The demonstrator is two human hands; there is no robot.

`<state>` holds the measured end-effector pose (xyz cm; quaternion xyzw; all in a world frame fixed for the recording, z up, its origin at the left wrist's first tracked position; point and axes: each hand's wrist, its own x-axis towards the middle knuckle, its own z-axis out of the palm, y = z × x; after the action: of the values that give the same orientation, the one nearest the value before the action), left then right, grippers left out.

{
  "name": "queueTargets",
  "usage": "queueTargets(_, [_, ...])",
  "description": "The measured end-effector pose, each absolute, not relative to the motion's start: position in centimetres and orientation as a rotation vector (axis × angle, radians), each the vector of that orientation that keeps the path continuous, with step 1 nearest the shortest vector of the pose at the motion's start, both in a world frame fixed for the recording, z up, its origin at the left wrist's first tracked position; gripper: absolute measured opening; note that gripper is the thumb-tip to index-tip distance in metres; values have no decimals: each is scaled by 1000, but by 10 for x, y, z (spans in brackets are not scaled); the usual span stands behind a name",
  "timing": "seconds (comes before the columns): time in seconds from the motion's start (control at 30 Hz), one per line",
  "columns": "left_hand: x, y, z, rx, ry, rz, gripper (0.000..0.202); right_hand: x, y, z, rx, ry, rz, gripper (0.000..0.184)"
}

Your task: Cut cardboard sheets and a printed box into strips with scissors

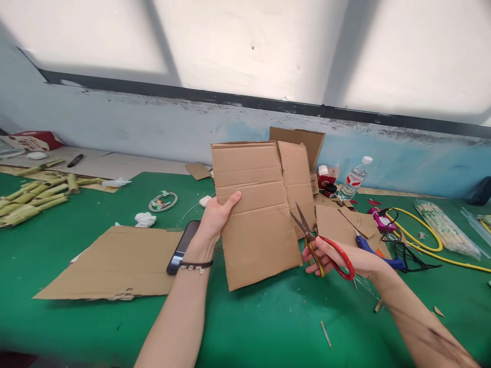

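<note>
My left hand (219, 219) grips the left edge of a creased piece of cardboard (256, 220), thumb on the front face and fingers hidden behind. The cardboard is held up, tilted, above the green table. In my right hand (321, 255) is a pair of scissors (307, 230) with red and yellow handles. Their blades are a little apart and point up and left, close to the right edge of the cardboard. A second cardboard flap (296, 179) shows just behind the held piece; whether the two are joined, I cannot tell.
A flat cardboard sheet (126, 260) and a phone (183, 248) lie left on the green table (261, 332). To the right are a blue glue gun (378, 253), cardboard scraps (337, 227), a water bottle (355, 179), a yellow hose (433, 235) and a bag of sticks (447, 227). Plant stalks (38, 197) lie far left.
</note>
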<state>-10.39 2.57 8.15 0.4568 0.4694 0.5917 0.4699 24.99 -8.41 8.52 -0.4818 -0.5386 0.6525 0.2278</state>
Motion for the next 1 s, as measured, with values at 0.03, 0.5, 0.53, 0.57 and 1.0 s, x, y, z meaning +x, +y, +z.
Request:
queueTargets(0.03, [-105,26,82,1115,1160,1445,76,251,-85,80,-1313,-1495,1814,76])
queueTargets(0.5, [-116,27,78,1127,1088,1360,70,260,-66,71,-1190,-1413,2007,86])
queueTargets(0.53, [-117,27,79,1120,1086,1353,70,260,-66,76,-1158,-1414,2024,87])
queueTargets(0.57, [-117,27,79,1117,1080,1334,71,261,-65,81,-1117,-1418,2044,89])
queueTargets(1.0, [-116,26,78,1120,1094,1273,71,244,-55,78,-1142,-1283,2007,87])
